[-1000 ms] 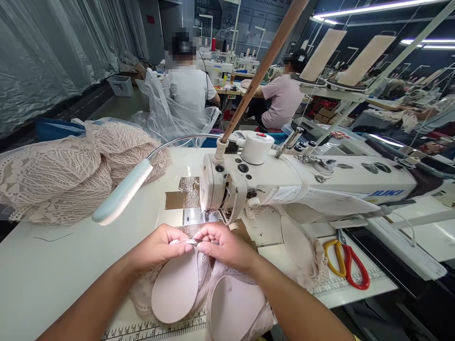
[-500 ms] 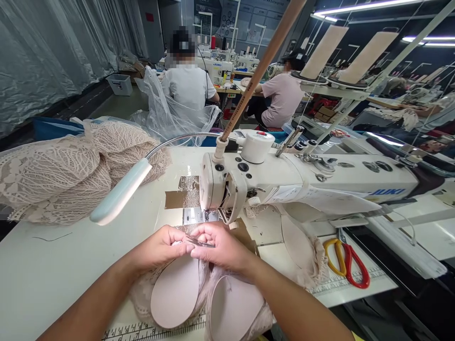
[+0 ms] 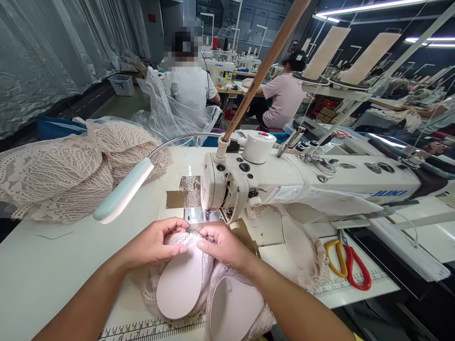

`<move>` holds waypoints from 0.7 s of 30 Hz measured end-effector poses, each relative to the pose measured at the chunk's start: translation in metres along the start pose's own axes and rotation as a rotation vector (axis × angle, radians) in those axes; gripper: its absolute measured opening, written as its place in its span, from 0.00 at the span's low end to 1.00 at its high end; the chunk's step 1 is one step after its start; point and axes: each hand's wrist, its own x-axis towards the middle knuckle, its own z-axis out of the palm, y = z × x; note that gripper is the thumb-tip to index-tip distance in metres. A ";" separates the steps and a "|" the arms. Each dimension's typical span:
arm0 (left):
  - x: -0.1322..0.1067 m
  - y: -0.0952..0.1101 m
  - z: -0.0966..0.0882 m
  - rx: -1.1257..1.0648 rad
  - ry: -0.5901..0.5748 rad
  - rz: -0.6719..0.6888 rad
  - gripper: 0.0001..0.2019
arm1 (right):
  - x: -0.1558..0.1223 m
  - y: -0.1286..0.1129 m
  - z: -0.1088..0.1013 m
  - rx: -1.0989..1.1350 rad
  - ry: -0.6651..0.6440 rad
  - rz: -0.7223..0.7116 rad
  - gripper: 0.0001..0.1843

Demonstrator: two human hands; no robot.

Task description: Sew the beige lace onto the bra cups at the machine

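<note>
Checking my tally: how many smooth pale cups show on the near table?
3: one cup by the left hand, a second near the table's front edge, a third left of the scissors. The lace pile may hide more.

White tbl [image 3: 42, 284] w/ sewing mach. [image 3: 277, 173], lace pile [image 3: 71, 170] L, scissors [image 3: 349, 266] R, lacy cups [image 3: 232, 305] nr edge.

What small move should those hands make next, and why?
Perhaps the left hand should pinch the lace edge closer: its thumb and visible fingertips stand apart at the top of the pale cup, while the right hand holds a thin metal tool near that edge. A firmer pinch might steady it.
</note>
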 end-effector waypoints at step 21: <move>0.006 -0.001 0.017 -0.245 -0.096 -0.016 0.15 | -0.005 -0.011 -0.013 -0.105 -0.077 -0.028 0.15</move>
